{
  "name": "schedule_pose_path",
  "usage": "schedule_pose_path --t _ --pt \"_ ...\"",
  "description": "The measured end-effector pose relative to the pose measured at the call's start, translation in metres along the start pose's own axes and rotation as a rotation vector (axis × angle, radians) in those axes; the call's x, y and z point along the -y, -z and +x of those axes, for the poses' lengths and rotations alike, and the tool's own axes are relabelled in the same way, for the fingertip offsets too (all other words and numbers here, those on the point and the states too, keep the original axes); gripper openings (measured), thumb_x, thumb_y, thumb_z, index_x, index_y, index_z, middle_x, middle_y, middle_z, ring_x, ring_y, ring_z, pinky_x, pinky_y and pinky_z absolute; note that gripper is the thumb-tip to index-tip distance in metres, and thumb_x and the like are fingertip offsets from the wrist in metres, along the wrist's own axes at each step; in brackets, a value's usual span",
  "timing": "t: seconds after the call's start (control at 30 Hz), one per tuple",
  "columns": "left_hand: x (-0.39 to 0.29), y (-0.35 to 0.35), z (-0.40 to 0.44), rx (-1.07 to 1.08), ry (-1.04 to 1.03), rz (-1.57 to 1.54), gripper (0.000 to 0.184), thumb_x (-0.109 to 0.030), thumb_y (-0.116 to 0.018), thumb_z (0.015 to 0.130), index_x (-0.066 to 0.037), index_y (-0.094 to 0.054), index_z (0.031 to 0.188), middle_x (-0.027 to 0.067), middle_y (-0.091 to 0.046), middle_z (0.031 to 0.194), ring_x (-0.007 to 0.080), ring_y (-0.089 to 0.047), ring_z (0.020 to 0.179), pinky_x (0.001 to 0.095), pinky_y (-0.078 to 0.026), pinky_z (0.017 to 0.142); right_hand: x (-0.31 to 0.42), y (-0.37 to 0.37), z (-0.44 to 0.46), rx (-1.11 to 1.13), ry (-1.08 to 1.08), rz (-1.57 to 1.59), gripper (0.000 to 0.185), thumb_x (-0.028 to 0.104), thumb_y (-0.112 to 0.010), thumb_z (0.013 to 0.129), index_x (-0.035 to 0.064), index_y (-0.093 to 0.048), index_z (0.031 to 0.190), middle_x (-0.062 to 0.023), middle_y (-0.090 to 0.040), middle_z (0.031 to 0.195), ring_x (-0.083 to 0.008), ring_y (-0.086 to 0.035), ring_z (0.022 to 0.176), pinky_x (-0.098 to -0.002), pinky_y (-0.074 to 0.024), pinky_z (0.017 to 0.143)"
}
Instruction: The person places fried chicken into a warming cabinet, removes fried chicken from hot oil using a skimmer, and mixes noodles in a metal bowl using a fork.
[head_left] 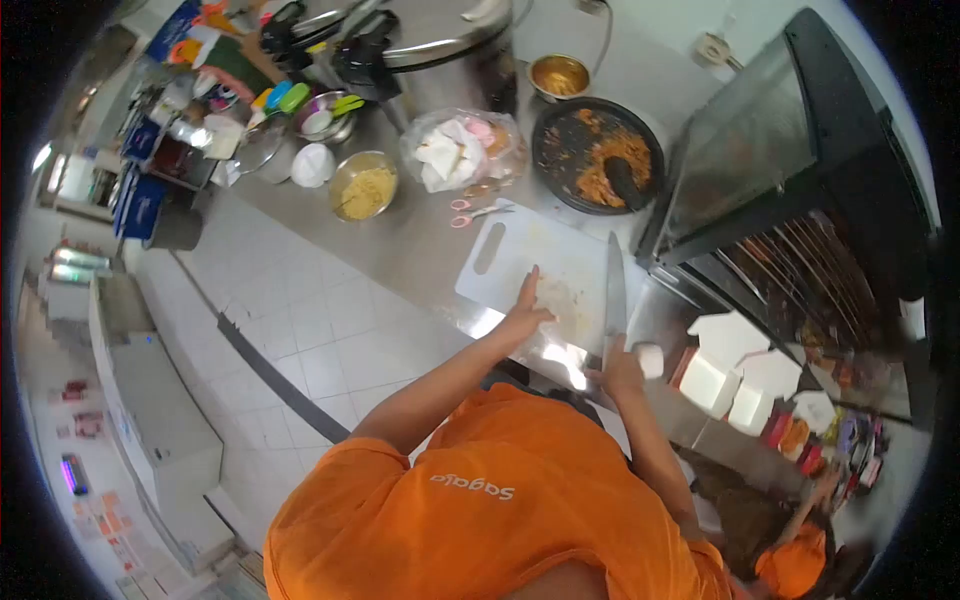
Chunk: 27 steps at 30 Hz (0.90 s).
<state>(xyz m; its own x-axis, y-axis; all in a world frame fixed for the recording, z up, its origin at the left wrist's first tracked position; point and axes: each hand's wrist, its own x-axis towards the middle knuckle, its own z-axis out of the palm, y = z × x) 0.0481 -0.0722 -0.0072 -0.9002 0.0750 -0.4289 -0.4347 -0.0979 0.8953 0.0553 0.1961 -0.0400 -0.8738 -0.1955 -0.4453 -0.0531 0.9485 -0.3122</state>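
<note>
My right hand (622, 372) is wrapped round the handle of a large kitchen knife (616, 290). Its broad blade points away from me along the right side of a white cutting board (515, 255). Over the board's near edge is my left hand (522, 318), holding nothing, with the index finger stretched out and the thumb apart. Small brownish bits and stains mark the board near the fingers. Pink-handled scissors (462, 214) lie just beyond its far left corner. Right beside my right hand is a small white object (650, 361) whose kind I cannot make out.
A dark pan (548, 165) of shredded brown food with a black utensil stands behind the board. Leftward are a plastic bag (455, 150) and a bowl of yellowish food (367, 190). An oven (790, 170) and open white boxes (712, 378) are rightward. Another person (795, 560) is lower right.
</note>
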Motion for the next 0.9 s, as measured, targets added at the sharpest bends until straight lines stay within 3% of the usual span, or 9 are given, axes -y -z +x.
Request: schedule_pose_path --t 0.17,0.23,0.37,0.5,0.53,0.6,0.67,0.8,0.9 --pt "0.059 -0.003 0.05 0.116 0.176 -0.382 0.077 -0.01 -0.056 0.09 -0.01 -0.025 0.16 0.0149 -0.034 0.157 0.0255 -0.043 0.134 0.0407 -0.037 0.112 -0.016 -0.021 -0.027 -0.366 0.121 0.368 0.069 0.02 -0.081 0.079 0.0041 -0.042 0.134 -0.0258 -0.07 0.095 -0.0408 -0.07 0.083 -0.0471 -0.0551 0.081" --pt "0.049 -0.024 0.047 0.029 0.237 -0.563 0.075 -0.011 -0.056 0.09 -0.01 -0.027 0.159 0.0153 -0.037 0.155 0.0247 -0.046 0.13 0.0419 -0.04 0.109 0.006 0.017 -0.051 -0.127 0.073 0.675 0.052 0.029 -0.074 0.087 0.0069 -0.054 0.13 -0.0228 -0.069 0.104 -0.0396 -0.069 0.093 -0.0465 -0.0543 0.086" --pt "0.063 -0.06 0.083 -0.087 0.322 -0.963 0.067 -0.013 -0.055 0.092 -0.01 -0.033 0.155 0.0161 -0.036 0.155 0.0265 -0.047 0.129 0.0456 -0.04 0.111 0.014 0.009 -0.035 -0.238 0.096 0.193 0.046 0.029 -0.066 0.089 0.0057 -0.059 0.128 -0.0231 -0.071 0.102 -0.041 -0.068 0.095 -0.0514 -0.053 0.086" --pt "0.057 -0.052 0.086 -0.172 0.157 -0.779 0.044 -0.024 -0.057 0.097 -0.011 -0.05 0.139 0.0136 -0.048 0.143 0.0287 -0.043 0.135 0.0513 -0.042 0.108 -0.041 0.034 -0.015 -0.458 0.018 0.162 0.021 0.021 -0.062 0.089 0.007 -0.071 0.103 -0.0171 -0.072 0.093 -0.0392 -0.067 0.09 -0.052 -0.0523 0.081" --pt "0.034 -0.05 0.062 -0.177 0.082 -0.632 0.045 -0.028 -0.057 0.098 -0.011 -0.05 0.139 0.0123 -0.049 0.142 0.0284 -0.042 0.137 0.052 -0.042 0.107 -0.049 0.074 -0.034 -0.961 -0.015 0.333 0.022 0.022 -0.058 0.095 0.0063 -0.073 0.092 -0.0147 -0.071 0.085 -0.0369 -0.068 0.084 -0.0484 -0.0524 0.077" --pt "-0.006 -0.039 0.011 -0.187 -0.025 -0.392 0.047 -0.032 -0.058 0.098 -0.011 -0.05 0.139 0.0098 -0.051 0.141 0.0272 -0.043 0.137 0.0514 -0.043 0.104 -0.13 0.132 -0.028 -1.412 -0.195 0.657 0.026 0.025 -0.058 0.101 0.0009 -0.067 0.108 -0.0148 -0.07 0.092 -0.0335 -0.067 0.085 -0.0415 -0.052 0.078" --pt "-0.003 -0.006 -0.024 -0.215 -0.061 -0.276 0.047 -0.033 -0.06 0.098 -0.011 -0.05 0.139 0.0076 -0.054 0.137 0.0249 -0.048 0.132 0.048 -0.046 0.101 -0.179 0.214 -0.057 -1.72 -0.371 0.433 0.045 0.025 -0.063 0.098 -0.0009 -0.049 0.132 -0.0241 -0.058 0.127 -0.0422 -0.054 0.12 -0.0463 -0.0426 0.102" --pt "0.062 0.076 -0.117 -0.318 -0.043 -0.05 0.043 -0.029 -0.058 0.098 -0.006 -0.052 0.134 0.0075 -0.057 0.134 0.0241 -0.056 0.124 0.045 -0.047 0.098 -0.256 0.26 -0.043 -1.584 -0.396 0.512 0.055 0.024 -0.072 0.087 0.0004 -0.049 0.131 -0.0217 -0.058 0.126 -0.0383 -0.055 0.119 -0.0453 -0.0423 0.102" --pt "0.161 0.155 -0.199 -0.474 0.129 0.184 0.029 -0.031 -0.059 0.1 -0.006 -0.063 0.116 0.0087 -0.067 0.11 0.0185 -0.062 0.109 0.0349 -0.052 0.083 -0.247 0.271 -0.041 -1.519 -0.399 0.537 0.055 0.018 -0.073 0.08 0.002 -0.05 0.127 -0.0198 -0.06 0.119 -0.0349 -0.06 0.111 -0.0429 -0.0459 0.098"
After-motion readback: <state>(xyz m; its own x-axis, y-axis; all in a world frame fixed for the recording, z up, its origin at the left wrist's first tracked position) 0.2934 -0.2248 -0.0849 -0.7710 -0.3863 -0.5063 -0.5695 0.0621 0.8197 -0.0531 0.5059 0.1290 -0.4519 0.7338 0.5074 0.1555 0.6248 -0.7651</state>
